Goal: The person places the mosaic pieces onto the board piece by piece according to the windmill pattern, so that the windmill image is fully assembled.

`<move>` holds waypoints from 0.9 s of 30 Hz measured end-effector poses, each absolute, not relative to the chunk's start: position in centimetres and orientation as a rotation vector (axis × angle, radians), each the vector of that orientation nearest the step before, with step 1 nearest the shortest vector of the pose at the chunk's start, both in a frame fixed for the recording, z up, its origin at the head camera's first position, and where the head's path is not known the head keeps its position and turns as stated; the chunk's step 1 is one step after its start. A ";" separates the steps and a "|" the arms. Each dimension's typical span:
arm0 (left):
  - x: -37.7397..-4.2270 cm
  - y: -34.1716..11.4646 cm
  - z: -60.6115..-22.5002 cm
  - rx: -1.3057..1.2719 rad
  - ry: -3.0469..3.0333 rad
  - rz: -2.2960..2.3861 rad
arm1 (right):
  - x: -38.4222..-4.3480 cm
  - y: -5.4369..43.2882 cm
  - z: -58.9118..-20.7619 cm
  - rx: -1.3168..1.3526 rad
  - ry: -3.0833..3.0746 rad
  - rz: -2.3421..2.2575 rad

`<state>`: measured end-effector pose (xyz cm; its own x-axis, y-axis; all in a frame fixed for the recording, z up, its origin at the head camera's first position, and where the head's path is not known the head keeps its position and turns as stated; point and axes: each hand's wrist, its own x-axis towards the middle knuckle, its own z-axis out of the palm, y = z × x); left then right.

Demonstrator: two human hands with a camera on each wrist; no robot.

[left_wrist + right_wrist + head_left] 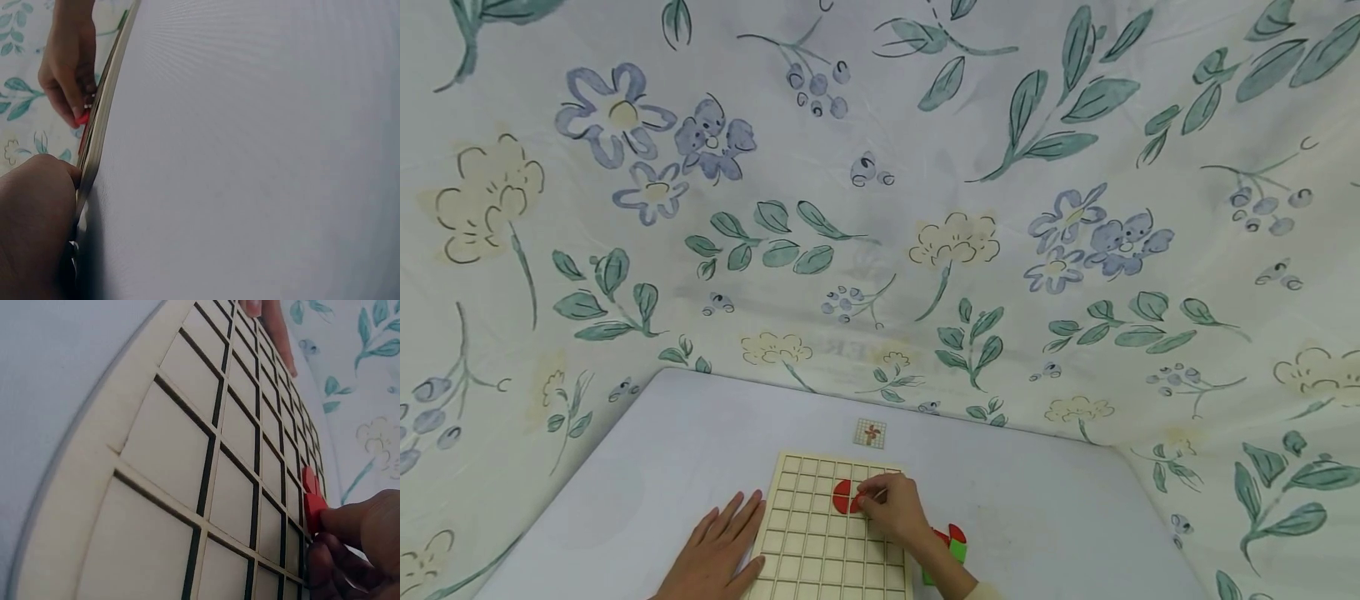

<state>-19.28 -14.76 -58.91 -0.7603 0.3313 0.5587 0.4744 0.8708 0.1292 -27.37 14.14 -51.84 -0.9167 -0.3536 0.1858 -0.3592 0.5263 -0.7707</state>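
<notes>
A wooden grid board (796, 546) with square cells lies on the table. Red curved pieces (841, 497) sit in cells toward its far side, forming a left half-round. My right hand (898, 510) pinches a red block (314, 512) between thumb and fingertips, right at the cells beside that half-round. The block's far part is hidden by the fingers in the head view. Flat beside the board's left edge rests my left hand (718, 546), fingers straight and spread, thumb at the board's rim.
Beyond the board lies a small pattern card (870, 433) with a pinwheel shape on a grid. Loose red (957, 532) and green blocks (958, 551) are to the right, partly behind the right forearm. Flowered fabric (880, 250) rises behind the white table (1037, 517).
</notes>
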 end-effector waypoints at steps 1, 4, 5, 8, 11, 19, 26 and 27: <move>-19.3 -14.8 -59.0 -0.587 -2.502 -0.360 | -27.4 14.1 -51.9 0.657 -2.743 1.341; -19.3 -14.9 -59.2 -0.600 -2.489 -0.361 | -27.5 14.0 -52.1 0.708 -2.742 1.198; -19.4 -14.9 -59.3 -0.606 -2.480 -0.361 | -27.5 14.0 -52.1 0.723 -2.737 1.161; -19.5 -15.0 -59.5 -0.618 -2.461 -0.355 | -27.5 14.0 -52.0 0.751 -2.735 1.126; -19.7 -15.0 -59.6 -0.621 -2.451 -0.356 | -27.4 14.1 -51.9 0.768 -2.743 1.136; -19.6 -14.9 -59.5 -0.615 -2.443 -0.347 | -27.2 14.4 -51.8 0.804 -2.756 1.171; -19.6 -15.0 -59.6 -0.614 -2.443 -0.337 | -26.8 14.9 -52.3 0.800 -2.718 1.158; -19.6 -14.9 -59.6 -0.614 -2.445 -0.338 | -26.7 15.0 -52.4 0.791 -2.716 1.143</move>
